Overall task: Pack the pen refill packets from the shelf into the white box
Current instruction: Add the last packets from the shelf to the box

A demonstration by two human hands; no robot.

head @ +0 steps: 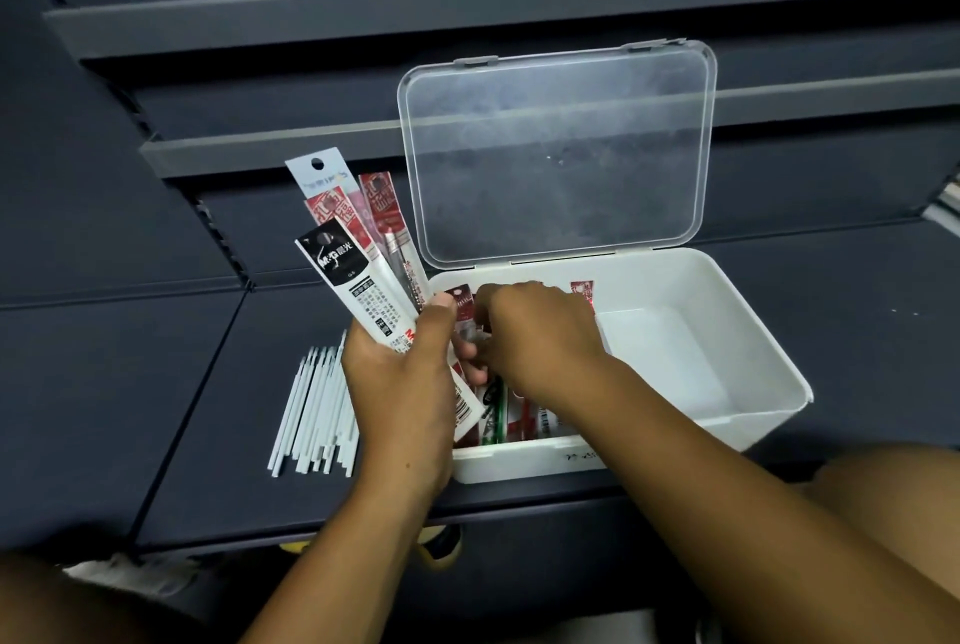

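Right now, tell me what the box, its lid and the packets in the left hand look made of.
White box: probably opaque matte plastic; smooth moulded walls. Lid: clear plastic; shelf edges show through. Packets in the left hand: thin printed film or card, unclear which; punched hang hole.

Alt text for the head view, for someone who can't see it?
The left hand grips a fan of pen refill packets while the right hand reaches among those already in the open white box on a dark shelf. Loose white sticks lie beside it.
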